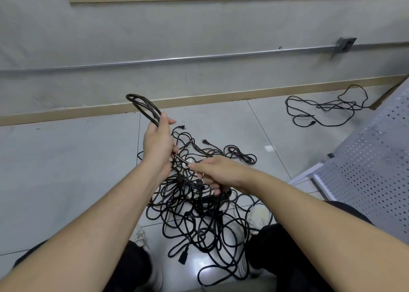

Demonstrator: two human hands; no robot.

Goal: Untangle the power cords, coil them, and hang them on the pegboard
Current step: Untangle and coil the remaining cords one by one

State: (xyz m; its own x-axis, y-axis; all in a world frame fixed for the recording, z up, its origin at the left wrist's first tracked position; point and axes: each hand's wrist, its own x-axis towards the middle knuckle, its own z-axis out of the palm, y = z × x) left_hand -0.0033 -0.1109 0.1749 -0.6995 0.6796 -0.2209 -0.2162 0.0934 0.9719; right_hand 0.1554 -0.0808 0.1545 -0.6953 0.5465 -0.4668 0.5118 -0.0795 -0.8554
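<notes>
A few turns of black cord are gripped as a coil in the curled left hand, while a strand is pinched by the right hand just above the tangle lying on the floor between the feet. The cords are judged light, limp and springy, so loops are likely to slip. Hold is best taken near a plug, and the pegboard is near on the right.

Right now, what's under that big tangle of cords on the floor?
Under the tangle of cords shows pale floor tile, with white shoes at its edges. Anything beneath the dense middle is covered.
</notes>
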